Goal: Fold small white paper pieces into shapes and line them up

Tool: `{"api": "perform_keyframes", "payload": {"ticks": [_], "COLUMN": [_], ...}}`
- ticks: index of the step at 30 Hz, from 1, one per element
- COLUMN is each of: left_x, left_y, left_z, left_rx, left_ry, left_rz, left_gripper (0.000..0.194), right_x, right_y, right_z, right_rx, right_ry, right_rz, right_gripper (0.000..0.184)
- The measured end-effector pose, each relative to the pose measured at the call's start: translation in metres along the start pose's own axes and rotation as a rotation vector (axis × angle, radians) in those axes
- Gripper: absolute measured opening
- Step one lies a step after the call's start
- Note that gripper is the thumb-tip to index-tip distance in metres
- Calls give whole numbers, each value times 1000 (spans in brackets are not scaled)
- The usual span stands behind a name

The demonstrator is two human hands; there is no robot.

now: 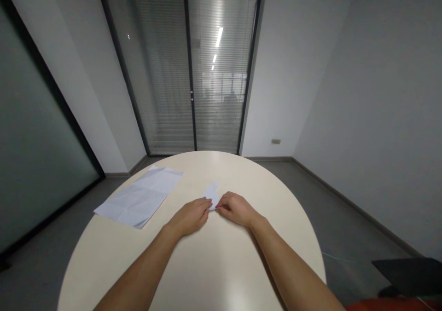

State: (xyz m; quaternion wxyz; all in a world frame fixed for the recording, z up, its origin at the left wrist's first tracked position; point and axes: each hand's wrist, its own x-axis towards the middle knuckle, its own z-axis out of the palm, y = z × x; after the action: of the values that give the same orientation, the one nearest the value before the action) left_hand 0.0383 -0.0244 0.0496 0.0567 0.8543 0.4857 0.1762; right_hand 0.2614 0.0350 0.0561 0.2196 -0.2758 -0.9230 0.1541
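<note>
White paper piece (212, 195) on a round cream counter (214, 265), left hand (192, 215) pressing its near left edge, right hand (237, 209) in a narrow grip pinching its near right corner, larger creased sheets (140, 198) lying apart to the left.

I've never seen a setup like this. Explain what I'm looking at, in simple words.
There is no machine here: these are a person's bare hands. The one picture comes from a camera worn on that person's head, looking forward and down, so the arms enter from the bottom.

On the round table lies large creased paper, toward the left edge. Near the middle is a small white paper piece. The fingers of the left hand and the right hand are at its near end; whether they pinch it or press it down is too small to tell.
</note>
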Motion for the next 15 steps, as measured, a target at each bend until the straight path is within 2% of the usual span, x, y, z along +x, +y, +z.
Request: {"api": "perform_keyframes", "payload": {"ticks": [6, 7, 10, 11, 15], "left_x": [-1, -1, -1, -1, -1], "left_y": [-3, -4, -5, -5, -6], "left_z": [0, -1, -2, -2, 0], "left_rx": [-136, -178, -299, -335, -468], "left_ry": [18, 30, 73, 85, 116], "left_rz": [11, 0, -38, -50, -73], "left_gripper": [33, 32, 30, 30, 28], "right_x": [0, 0, -2, -2, -4], "right_y": [-9, -8, -2, 1, 12], "right_z": [-5, -5, -1, 0, 5], "right_rx": [28, 36, 33, 23, -35], "right_ry": [32, 41, 51, 48, 64], "right_rz": [2, 2, -18, -24, 32], "right_gripper": [14, 19, 54, 60, 46]}}
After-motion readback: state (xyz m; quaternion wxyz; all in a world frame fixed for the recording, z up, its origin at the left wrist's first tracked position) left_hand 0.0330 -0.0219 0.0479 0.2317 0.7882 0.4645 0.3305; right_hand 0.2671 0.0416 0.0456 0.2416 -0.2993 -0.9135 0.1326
